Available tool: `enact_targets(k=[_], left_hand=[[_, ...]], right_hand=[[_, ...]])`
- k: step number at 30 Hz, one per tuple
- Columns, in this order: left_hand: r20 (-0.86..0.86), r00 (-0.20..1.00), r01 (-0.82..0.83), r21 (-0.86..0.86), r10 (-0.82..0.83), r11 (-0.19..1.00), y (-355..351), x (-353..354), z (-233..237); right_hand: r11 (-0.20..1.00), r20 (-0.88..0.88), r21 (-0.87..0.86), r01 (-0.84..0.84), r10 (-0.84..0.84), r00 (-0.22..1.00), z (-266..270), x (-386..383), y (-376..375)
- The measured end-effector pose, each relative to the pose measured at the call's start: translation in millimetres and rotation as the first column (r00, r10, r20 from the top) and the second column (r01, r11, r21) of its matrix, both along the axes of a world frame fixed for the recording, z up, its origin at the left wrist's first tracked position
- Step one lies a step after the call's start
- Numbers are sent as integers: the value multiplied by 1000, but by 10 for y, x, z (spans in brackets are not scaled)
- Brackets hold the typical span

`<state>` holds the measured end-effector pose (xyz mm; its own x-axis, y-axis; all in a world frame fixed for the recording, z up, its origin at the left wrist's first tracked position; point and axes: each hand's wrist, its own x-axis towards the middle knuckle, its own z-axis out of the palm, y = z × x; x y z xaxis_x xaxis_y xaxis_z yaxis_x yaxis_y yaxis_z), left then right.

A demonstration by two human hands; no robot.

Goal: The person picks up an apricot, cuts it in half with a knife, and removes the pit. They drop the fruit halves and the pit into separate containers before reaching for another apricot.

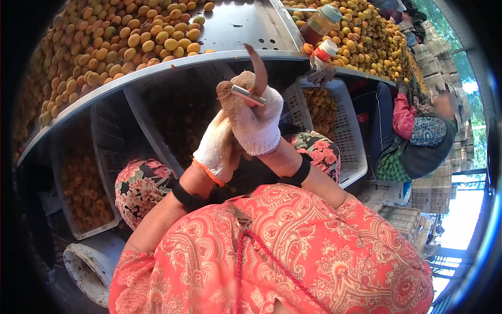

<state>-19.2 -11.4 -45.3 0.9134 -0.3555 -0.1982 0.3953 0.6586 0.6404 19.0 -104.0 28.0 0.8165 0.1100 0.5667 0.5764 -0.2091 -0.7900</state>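
Note:
Both my hands wear white knit gloves with brown-stained fingertips and are pressed together in front of my lap. My right hand (260,123) is closed around a small hooked knife (258,73). Its curved, brownish blade points up, and a short metal handle lies across the glove. My left hand (217,137), in an orange-edged glove, is closed against the right one. Its fingers are partly hidden, so what they hold, if anything, does not show. Just beyond the hands runs the metal rim (225,56) of a table heaped with apricots (130,39).
Below the table stand plastic crates with fruit, one at left (86,188) and a white crate (348,131) at right. A jar (321,24) and a red-and-white bottle (325,50) sit at the rim. A bucket (86,267) lies lower left. Another person (421,133) sits at right.

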Motion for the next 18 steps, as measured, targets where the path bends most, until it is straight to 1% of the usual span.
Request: enact_targets(k=[1,3,4,5,7,8,10,13,17,18], left_hand=[[1,1000,4,2,-4,1000,-9,-17,37],[-111,992,-71,-95,60,993,-30,-38,135],[-110,992,-68,-93,57,993,-36,-36,137],[-112,992,-69,-82,60,994,-46,-33,137],[-116,991,-73,-62,65,995,-66,-20,136],[-119,990,-75,-51,68,996,-73,-20,133],[-127,989,-80,-31,76,996,-86,-22,122],[-137,987,-88,-2,87,996,-106,-13,105],[-146,984,-99,43,105,994,-106,-10,98],[-146,983,-101,57,108,993,-105,-6,106]], right_hand=[[1000,-8,6,0,0,1000,-9,-3,-4],[1000,13,8,8,-8,1000,-4,-6,-3],[1000,31,8,14,-14,999,-4,-14,2],[1000,32,10,17,-17,999,-6,-23,11],[994,-50,106,-22,28,998,-12,-30,32],[994,-51,107,-19,25,998,-27,-20,30],[999,-58,45,2,0,998,-67,11,19],[998,-91,64,10,-5,996,-52,10,38],[995,-92,93,27,-18,996,-151,83,10],[981,-154,194,21,9,988,-168,102,6]])
